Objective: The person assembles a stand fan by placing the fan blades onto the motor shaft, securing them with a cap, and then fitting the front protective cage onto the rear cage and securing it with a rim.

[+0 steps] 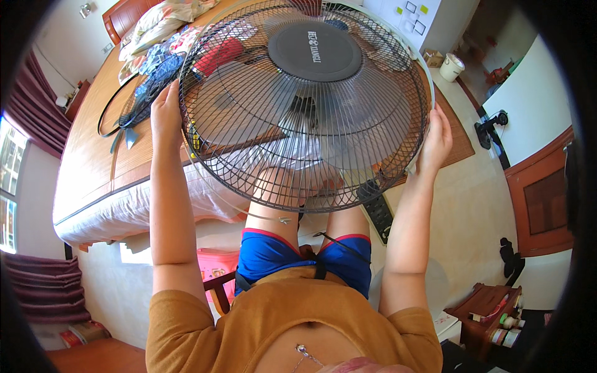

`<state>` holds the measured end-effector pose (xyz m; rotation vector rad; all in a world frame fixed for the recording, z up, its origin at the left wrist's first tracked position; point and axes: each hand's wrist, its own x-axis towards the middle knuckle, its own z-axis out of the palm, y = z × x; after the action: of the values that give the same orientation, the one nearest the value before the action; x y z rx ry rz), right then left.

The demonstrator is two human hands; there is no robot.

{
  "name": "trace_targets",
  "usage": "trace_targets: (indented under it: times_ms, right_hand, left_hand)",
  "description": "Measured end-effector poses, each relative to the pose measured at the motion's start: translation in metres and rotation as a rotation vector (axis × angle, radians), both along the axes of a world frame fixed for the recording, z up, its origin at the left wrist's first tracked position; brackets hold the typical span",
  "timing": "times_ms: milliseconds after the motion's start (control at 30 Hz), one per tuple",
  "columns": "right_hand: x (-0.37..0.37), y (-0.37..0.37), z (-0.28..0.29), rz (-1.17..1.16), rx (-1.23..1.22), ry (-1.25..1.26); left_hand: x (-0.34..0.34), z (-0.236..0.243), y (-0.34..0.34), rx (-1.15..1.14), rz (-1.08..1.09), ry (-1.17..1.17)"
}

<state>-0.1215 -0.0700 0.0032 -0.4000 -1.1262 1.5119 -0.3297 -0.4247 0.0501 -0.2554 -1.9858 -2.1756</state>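
Fan guard: round black wire fan guard (305, 105) with a dark centre disc, held up in front of the person, above the knees and in front of the bed (93, 168); the grey blades show through its wires
Left hand: left hand (166, 112) closed on the guard's left rim, fingers wrapped over the outer ring; thumb side hidden behind the wire
Right hand: right hand (436, 140) closed on the right rim, palm against the pale outer band; fingertips curl out of sight behind it
Doing it well: judged from the two-sided hold, the guard wants to be kept level and square to the blades; even pressure at both rims; no twisting, since thin wire bends easily
Nearby: a second dark ring (115, 115) lies flat on the bed, well apart from the held guard
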Motion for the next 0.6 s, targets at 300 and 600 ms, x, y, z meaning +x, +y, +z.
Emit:
trace_targets:
  times_ms: [300, 600]
  right_hand:
    - [0.005, -0.011, 0.0, -0.002, -0.083, 0.075]
    - [0.03, -0.026, -0.013, 0.067, -0.153, -0.025]
  left_hand:
    - [-0.007, -0.007, -0.01, 0.08, -0.051, -0.035]
    - [0.007, 0.0, -0.002, 0.063, -0.021, -0.085]
